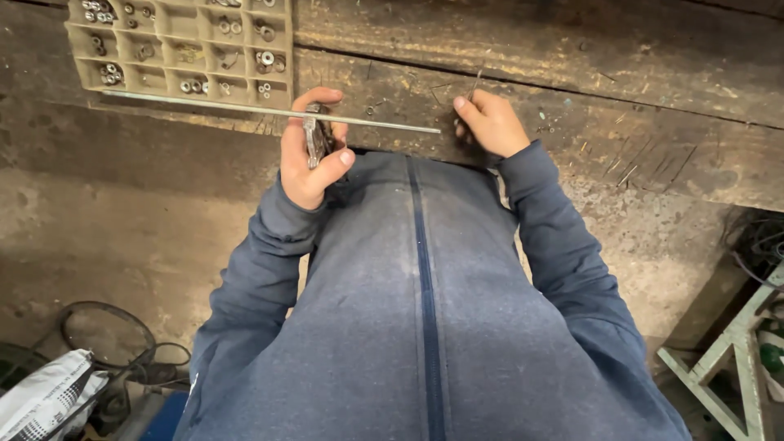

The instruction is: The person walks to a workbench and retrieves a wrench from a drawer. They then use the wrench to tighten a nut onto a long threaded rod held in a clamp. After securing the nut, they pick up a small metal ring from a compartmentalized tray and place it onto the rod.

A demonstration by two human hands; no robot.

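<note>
The left hand [313, 155] is curled around a small grey metal tool [314, 140], thumb pressed along its side, holding it upright at the near edge of the dark, scarred wooden worktop [572, 73]. A long thin silver metal rod [269, 113] lies across that worktop, passing just behind the left hand's fingers; its right end stops between the two hands. Whether the tool grips the rod cannot be told.

The right hand [490, 122] rests on the worktop to the right of the rod's end, fingers drawn together and pinching a thin dark wire-like piece [474, 83] that sticks up from the fingertips.

Beyond the rod's left end, on the worktop, sits a beige plastic compartment tray [180, 41] holding small metal nuts and washers in several cells.

Both arms wear blue sweatshirt sleeves. Well below the worktop, on the floor, a white printed sack [45, 396] lies at the left, and a pale green metal frame [727, 351] stands at the right.
</note>
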